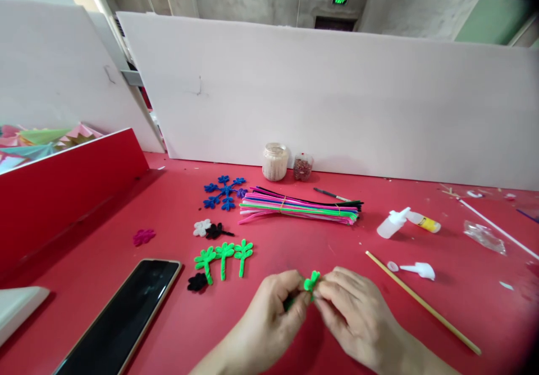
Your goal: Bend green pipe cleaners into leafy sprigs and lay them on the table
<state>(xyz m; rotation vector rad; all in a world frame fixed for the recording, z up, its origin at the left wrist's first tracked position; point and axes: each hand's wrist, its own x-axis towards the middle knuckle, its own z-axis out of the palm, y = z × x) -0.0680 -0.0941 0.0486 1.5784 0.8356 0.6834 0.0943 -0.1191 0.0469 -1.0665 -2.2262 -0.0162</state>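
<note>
Between my two hands is a bent green pipe cleaner [312,281], its small loops showing above the fingertips. My left hand [280,307] pinches it from the left, with the lower part hidden behind the fingers. From the other side, my right hand [357,313] grips it with thumb and fingers pressed together. Left of my hands lie several finished green pipe-cleaner shapes [224,258] with looped tops and twisted stems. A black pipe-cleaner flower [197,282] touches the leftmost one.
Behind lies a banded bundle of coloured pipe cleaners [295,206], beside a blue snowflake shape [225,192]. A phone [122,319] rests at left. Rightward are a wooden stick [421,302], a glue bottle [392,223] and a white nozzle [421,270]. Two jars [275,163] stand against the white board [337,100].
</note>
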